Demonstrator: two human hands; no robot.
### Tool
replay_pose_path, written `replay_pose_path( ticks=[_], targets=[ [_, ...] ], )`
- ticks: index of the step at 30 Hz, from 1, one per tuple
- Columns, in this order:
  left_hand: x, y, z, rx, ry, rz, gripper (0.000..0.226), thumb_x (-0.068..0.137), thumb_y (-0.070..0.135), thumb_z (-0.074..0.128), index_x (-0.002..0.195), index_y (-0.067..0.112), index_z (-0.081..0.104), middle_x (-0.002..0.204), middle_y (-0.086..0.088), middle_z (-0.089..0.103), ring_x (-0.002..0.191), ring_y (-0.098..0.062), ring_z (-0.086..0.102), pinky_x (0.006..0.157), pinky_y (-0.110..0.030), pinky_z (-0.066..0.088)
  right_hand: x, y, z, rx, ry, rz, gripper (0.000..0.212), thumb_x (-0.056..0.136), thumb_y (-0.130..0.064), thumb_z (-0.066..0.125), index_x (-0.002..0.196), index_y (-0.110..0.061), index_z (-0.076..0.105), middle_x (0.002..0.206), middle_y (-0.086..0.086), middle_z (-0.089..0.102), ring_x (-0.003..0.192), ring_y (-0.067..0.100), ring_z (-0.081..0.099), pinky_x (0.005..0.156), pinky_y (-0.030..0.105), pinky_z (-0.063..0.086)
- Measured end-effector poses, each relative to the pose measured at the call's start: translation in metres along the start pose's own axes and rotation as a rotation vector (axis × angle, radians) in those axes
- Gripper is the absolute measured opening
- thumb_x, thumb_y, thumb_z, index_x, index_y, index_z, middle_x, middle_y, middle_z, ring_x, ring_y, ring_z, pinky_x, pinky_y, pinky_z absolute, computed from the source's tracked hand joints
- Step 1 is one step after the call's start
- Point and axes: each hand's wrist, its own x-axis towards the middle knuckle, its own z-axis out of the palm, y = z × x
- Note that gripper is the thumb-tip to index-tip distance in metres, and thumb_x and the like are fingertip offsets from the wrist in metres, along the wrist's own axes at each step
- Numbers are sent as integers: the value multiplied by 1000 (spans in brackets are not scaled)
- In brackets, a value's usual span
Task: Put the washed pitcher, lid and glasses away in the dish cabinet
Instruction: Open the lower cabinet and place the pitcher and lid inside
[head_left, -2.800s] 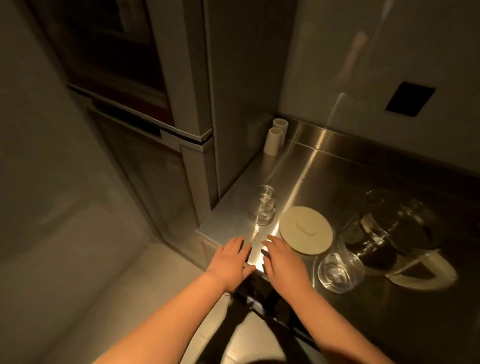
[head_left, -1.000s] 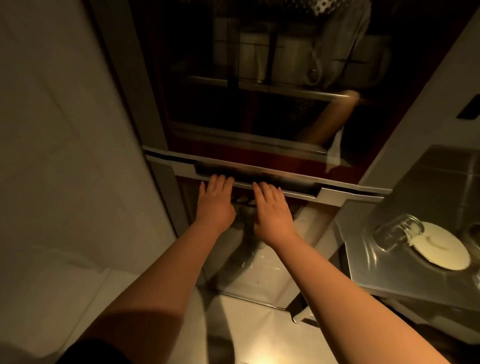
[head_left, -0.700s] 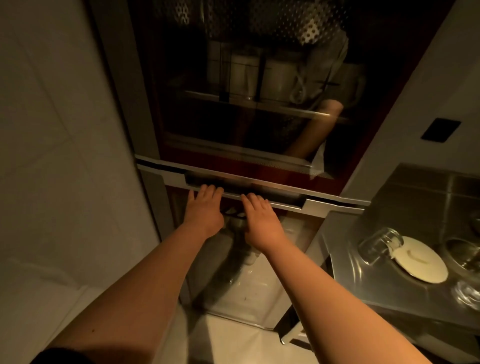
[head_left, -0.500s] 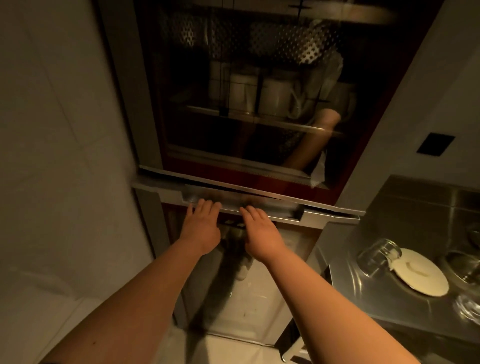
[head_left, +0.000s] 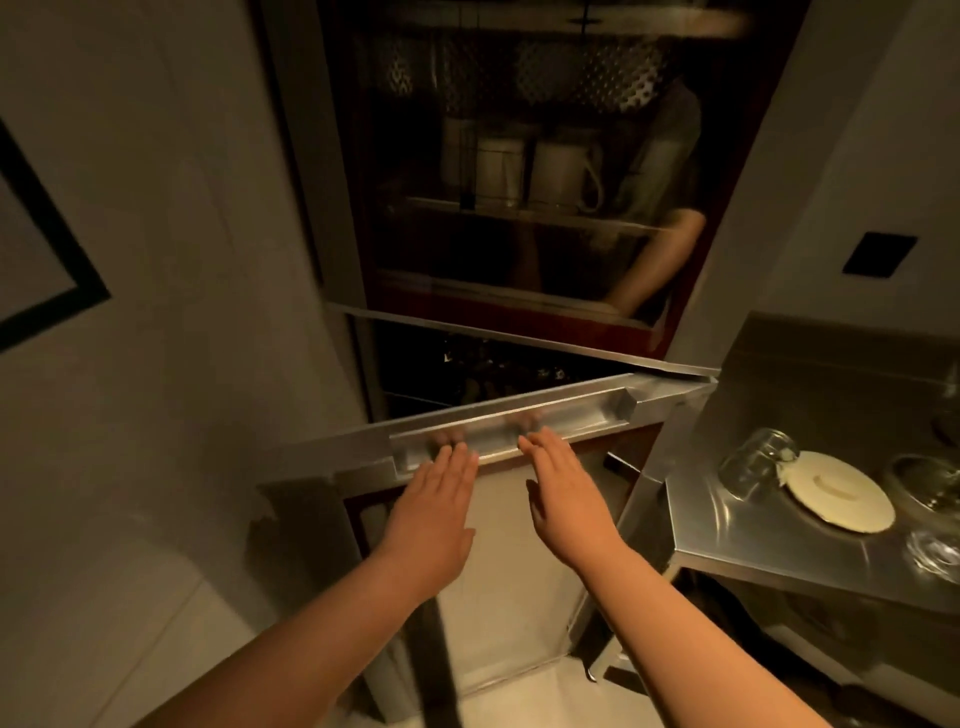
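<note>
- Dim warm light filled a narrow kitchen corner, with a pale wall (head_left: 156, 260) on my left and a tall dish cabinet (head_left: 519, 234) straight ahead of me.
- I saw that the cabinet's lower door (head_left: 493, 519) hung tilted outward at its top, its metal handle rail (head_left: 514, 431) leaning toward me and a dark gap showing behind it.
- My left hand (head_left: 434, 514) lay flat with straight fingers, the fingertips touching the lower lip of the rail; it gripped nothing.
- My right hand (head_left: 566, 493) was likewise flat and open, fingertips at the rail just beside the left, holding nothing.
- Behind the upper glass door (head_left: 519, 156) I could make out pale mugs (head_left: 558, 174) on a shelf, under a reflection of an arm.
- A steel counter (head_left: 753, 545) stood to my right, well apart from both hands.
- On it a glass (head_left: 756, 462) lay on its side, touching the edge of the round cream lid (head_left: 839, 493).
- I saw the pitcher (head_left: 930, 480) only in part at the right edge, just beyond the lid.
- A second glass (head_left: 935, 553) sat near the counter's front edge, cut off by the frame.
- None of these four things was within touch of either hand; all sat to the right of my right forearm.
</note>
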Motion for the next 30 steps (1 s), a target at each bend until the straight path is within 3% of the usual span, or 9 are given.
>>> replay_pose_path(
  ticks=[3, 6, 10, 13, 16, 22, 26, 30],
  targets=[
    [-16, -2, -16, 91, -31, 213, 69, 102, 40, 25, 148, 13, -18, 155, -5, -23, 138, -15, -26, 111, -34, -20, -18, -1, -7, 19, 44, 29, 40, 92, -25, 54, 130, -15, 47, 141, 3, 41, 136, 17, 31, 110, 32, 33],
    [-23, 2, -27, 187, -4, 412, 68, 101, 44, 24, 148, 13, -15, 154, -2, -24, 135, -18, -32, 105, -36, -28, -31, -12, -11, 106, 85, 157, 43, 94, -42, 48, 130, -19, 43, 146, -4, 32, 134, 10, 31, 103, 20, 30],
    [-15, 5, -49, 40, -52, 500, 62, 102, 43, 20, 150, 20, -11, 156, 6, -18, 141, -9, -21, 114, -29, -15, -37, -32, -18, 275, 158, 363, 57, 95, -47, 37, 146, -28, 21, 156, -10, 1, 140, 8, 20, 107, 22, 28],
    [-9, 8, -59, -128, -100, 619, 58, 103, 35, 23, 151, 24, -8, 157, 10, -13, 142, -2, -15, 116, -24, -10, -44, -39, -26, 275, 159, 439, 51, 98, -42, 28, 147, -32, 18, 152, -22, -9, 141, 5, 14, 105, 21, 30],
    [-13, 21, -57, -262, -117, 682, 59, 102, 33, 23, 149, 28, -11, 152, 18, -19, 138, 4, -19, 113, -20, -12, -57, -39, -38, 237, 143, 498, 46, 100, -38, 27, 145, -39, 20, 150, -28, -9, 134, -8, 14, 92, 11, 29],
    [-7, 65, -46, -261, -92, 797, 66, 93, 36, 17, 148, 16, -14, 142, 11, -30, 132, -2, -31, 109, -21, -22, -80, -36, -71, 260, 63, 590, 45, 101, -37, 31, 145, -42, 21, 145, -35, 6, 133, -13, 19, 105, 8, 19],
    [-11, 81, -48, -344, -129, 852, 63, 100, 36, 22, 145, 22, -19, 143, 14, -31, 134, 3, -27, 111, -17, -15, -92, -30, -97, 303, 24, 655, 43, 101, -34, 35, 143, -41, 30, 145, -34, 18, 131, -13, 23, 109, 13, 21],
    [-15, 98, -50, -362, -116, 873, 67, 99, 52, 21, 145, 28, -21, 143, 20, -32, 131, 7, -28, 101, -11, -20, -108, -15, -116, 335, -17, 678, 41, 100, -33, 38, 140, -44, 35, 146, -30, 25, 133, -10, 25, 109, 15, 23]
  ],
)
